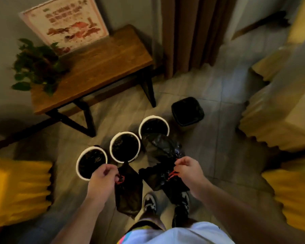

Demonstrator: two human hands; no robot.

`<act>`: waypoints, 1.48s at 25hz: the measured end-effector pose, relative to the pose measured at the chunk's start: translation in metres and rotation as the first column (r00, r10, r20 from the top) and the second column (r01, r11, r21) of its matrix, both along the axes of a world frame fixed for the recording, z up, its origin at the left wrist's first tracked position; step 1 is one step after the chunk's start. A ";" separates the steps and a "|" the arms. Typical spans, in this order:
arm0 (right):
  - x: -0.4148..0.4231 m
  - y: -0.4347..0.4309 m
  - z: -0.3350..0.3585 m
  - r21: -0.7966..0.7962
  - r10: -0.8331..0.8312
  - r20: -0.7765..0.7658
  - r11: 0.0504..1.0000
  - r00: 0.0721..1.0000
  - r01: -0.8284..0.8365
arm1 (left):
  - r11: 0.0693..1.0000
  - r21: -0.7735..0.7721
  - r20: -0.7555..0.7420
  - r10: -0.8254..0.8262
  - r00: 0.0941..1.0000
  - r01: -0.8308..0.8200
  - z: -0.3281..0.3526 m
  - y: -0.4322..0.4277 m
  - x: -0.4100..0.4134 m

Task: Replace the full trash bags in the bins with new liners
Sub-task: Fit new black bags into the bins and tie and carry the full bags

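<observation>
Three round white-rimmed bins stand in a diagonal row on the floor: the near left bin (91, 162), the middle bin (125, 146) and the far bin (153, 127), each lined in black. A square black bin (187, 111) stands behind them. My left hand (103, 178) pinches the red drawstring of a black trash bag (128, 191) hanging below it. My right hand (188, 170) pinches the red drawstrings of a bunch of black trash bags (163, 154) that hangs in front of the far bin.
A wooden bench (95, 67) with black legs stands at the back left, carrying a plant (37, 66) and a leaning poster (65, 23). A brown curtain (192, 32) hangs behind. Yellow furniture (19, 191) flanks me on both sides. My shoes (149, 203) stand on the tiled floor.
</observation>
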State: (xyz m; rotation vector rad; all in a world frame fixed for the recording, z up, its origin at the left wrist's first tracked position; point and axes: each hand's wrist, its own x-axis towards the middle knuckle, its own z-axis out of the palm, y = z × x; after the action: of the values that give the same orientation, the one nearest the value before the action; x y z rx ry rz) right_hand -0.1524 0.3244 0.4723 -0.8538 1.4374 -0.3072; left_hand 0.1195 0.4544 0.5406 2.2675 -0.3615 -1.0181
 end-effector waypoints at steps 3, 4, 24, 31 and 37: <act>-0.036 -0.007 0.005 -0.008 -0.103 0.018 0.995 0.995 0.103 | 0.987 -0.016 -0.026 -0.158 0.987 0.157 -0.014 -0.049 -0.022; -0.049 -0.009 0.006 0.004 -0.162 0.010 0.987 0.987 0.162 | 0.977 -0.017 -0.039 -0.214 0.976 0.214 -0.017 -0.068 -0.032; -0.268 0.131 0.036 -0.243 -0.903 -0.322 0.369 0.284 0.897 | 0.018 -0.086 -0.084 -0.996 0.011 0.996 -0.016 -0.278 -0.352; -0.325 0.259 0.031 -0.243 -0.962 -0.268 0.120 0.053 0.963 | -0.189 -0.128 -0.069 -0.978 -0.199 0.974 -0.018 -0.196 -0.488; -0.372 0.385 0.030 -0.204 -0.971 -0.208 -0.078 -0.121 0.976 | -0.238 -0.150 -0.102 -0.962 -0.254 0.960 -0.017 -0.081 -0.589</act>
State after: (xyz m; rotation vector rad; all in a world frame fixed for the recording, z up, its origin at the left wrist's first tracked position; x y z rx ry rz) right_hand -0.5242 0.7090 0.5026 0.5509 2.1702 -1.3999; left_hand -0.4691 0.3731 0.5237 1.2720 -2.4559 -1.8635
